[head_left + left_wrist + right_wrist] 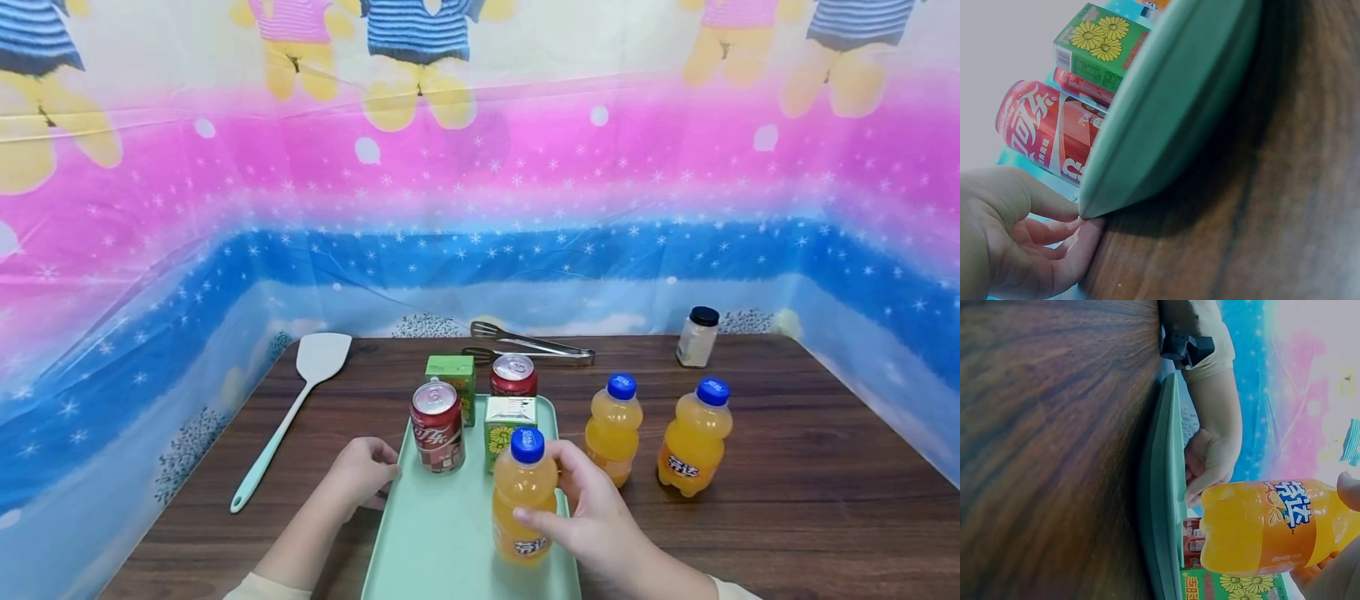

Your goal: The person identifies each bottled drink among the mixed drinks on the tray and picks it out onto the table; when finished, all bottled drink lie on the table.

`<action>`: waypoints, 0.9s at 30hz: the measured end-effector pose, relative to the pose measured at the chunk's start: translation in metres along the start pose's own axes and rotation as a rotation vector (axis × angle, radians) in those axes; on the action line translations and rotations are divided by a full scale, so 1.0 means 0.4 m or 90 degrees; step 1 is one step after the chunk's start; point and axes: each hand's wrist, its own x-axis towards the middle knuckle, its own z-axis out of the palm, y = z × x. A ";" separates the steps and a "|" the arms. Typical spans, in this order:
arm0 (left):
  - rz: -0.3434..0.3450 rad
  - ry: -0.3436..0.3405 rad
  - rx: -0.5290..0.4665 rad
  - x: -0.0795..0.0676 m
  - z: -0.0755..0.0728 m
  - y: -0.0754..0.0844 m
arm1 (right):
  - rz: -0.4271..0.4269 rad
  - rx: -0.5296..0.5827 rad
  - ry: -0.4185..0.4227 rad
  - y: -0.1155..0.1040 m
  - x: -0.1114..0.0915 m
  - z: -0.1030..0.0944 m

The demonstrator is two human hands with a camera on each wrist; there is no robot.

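Note:
My right hand [596, 508] grips an orange soda bottle [517, 508] with a blue cap, upright over the light green tray [427, 542]. In the right wrist view a small gap shows between the bottle's base and the tray. With thumb and fingers my left hand [1029, 237] pinches the tray's left rim. Near that hand a red cola can [437, 437] stands on the tray. Behind the held bottle is a green drink carton [501, 417] with yellow flowers. A second green carton [452, 371] and another red can [513, 375] are at the tray's far end.
Two more orange soda bottles [615, 425] [693, 442] stand right of the tray on the wooden table [787, 517]. Metal tongs [536, 342] lie at the back. A black-lidded jar [698, 337] is back right; a white spatula [300, 408] lies left.

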 end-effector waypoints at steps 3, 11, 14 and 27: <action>-0.002 0.000 0.001 0.000 -0.001 0.000 | -0.003 -0.008 0.002 0.003 -0.003 -0.003; -0.003 -0.001 -0.003 0.000 0.001 0.001 | -0.004 -0.018 0.006 0.007 -0.011 -0.009; -0.002 -0.001 -0.003 0.000 0.001 0.002 | -0.004 -0.019 0.012 0.007 -0.014 -0.011; -0.001 -0.002 -0.007 0.000 0.002 0.001 | -0.006 -0.032 0.017 0.006 -0.028 -0.020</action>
